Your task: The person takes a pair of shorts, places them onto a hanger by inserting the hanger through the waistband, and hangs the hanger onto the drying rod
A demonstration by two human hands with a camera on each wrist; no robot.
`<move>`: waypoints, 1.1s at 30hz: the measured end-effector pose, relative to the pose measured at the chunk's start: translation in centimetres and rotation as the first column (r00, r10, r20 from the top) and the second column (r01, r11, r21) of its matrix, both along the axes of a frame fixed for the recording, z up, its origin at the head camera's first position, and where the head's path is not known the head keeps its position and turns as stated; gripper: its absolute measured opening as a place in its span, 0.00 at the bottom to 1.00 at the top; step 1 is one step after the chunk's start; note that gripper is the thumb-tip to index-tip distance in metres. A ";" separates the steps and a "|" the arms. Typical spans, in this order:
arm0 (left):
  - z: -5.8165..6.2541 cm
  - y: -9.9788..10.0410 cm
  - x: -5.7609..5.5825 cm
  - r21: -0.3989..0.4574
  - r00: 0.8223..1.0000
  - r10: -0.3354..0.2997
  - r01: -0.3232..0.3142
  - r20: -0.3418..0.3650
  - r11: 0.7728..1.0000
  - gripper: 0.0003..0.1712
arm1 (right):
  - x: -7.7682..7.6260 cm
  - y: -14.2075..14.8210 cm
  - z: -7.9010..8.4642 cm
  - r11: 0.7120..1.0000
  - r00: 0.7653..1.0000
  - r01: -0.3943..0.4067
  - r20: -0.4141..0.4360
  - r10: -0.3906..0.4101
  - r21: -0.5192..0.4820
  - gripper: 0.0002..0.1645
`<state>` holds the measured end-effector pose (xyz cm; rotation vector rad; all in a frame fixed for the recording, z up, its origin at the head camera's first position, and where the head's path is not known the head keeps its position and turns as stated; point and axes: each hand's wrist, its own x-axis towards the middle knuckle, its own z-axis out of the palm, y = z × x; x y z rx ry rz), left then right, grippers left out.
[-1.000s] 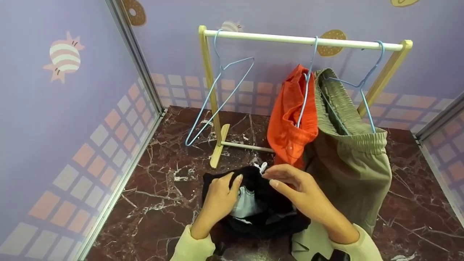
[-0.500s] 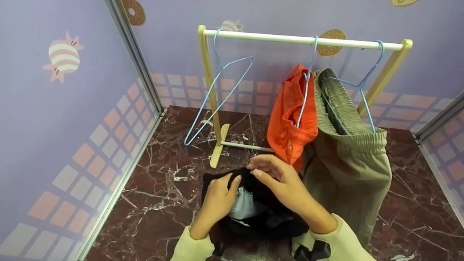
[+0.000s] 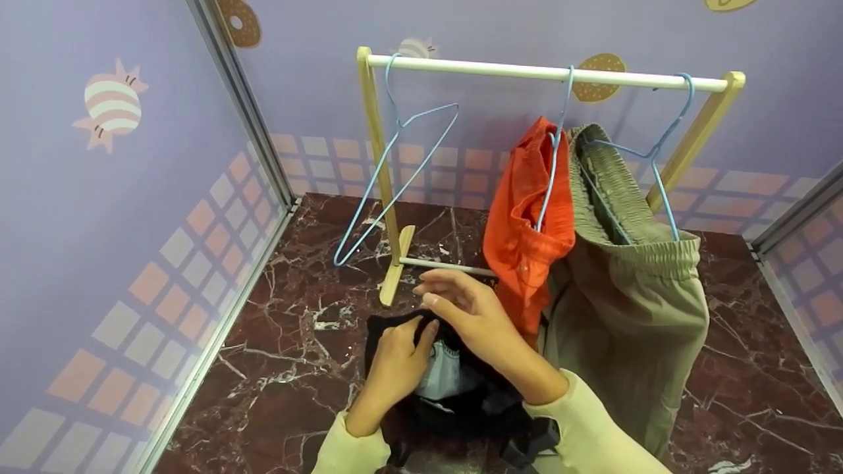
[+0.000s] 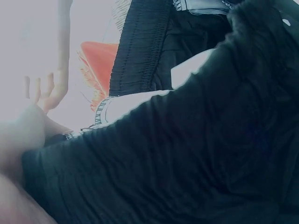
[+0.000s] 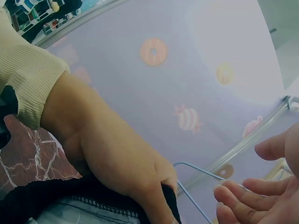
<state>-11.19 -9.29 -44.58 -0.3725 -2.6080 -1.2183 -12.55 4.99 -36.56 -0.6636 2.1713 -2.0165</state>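
Note:
A black garment (image 3: 454, 415) with a gathered elastic waistband lies low in front of me, its waist spread and a pale grey-blue lining or label patch (image 3: 440, 375) showing inside. My left hand (image 3: 398, 355) grips the waistband's left side between thumb and fingers; in the left wrist view the black cloth (image 4: 163, 158) fills most of the picture. My right hand (image 3: 477, 319) hovers just past the waistband's far edge, fingers loosely bent and nothing between them. The right wrist view shows that right hand (image 5: 261, 196) apart from the cloth, thumb and fingers spread.
Behind the hands stands a rack with a white rail (image 3: 487, 67) and wooden posts. A bare blue hanger (image 3: 379, 184) hangs at its left. Orange pants (image 3: 527, 230) and khaki pants (image 3: 632, 316) hang on hangers at the right. Patterned walls (image 3: 164, 131) border the marble floor (image 3: 283, 342).
My right hand has moved left along the far waistband edge, from beside a white drawstring towards my left hand. The left hand has kept its grip in place.

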 end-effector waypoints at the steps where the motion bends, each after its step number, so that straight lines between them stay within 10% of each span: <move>1: 0.0 0.0 0.0 0.004 1.000 -0.001 0.001 0.001 1.000 0.17 | -0.1 -0.2 0.0 1.000 1.000 -0.003 0.005 0.003 0.001 0.18; 21: -0.1 0.0 0.1 0.016 1.000 0.002 -0.003 0.027 1.000 0.18 | -2.7 -2.6 -0.6 1.000 0.999 0.002 0.040 -0.002 0.018 0.19; 33: -0.2 -0.1 0.0 0.020 0.999 -0.030 0.029 0.036 0.999 0.19 | -3.4 -3.2 0.2 0.990 0.990 -0.138 0.016 0.138 0.004 0.24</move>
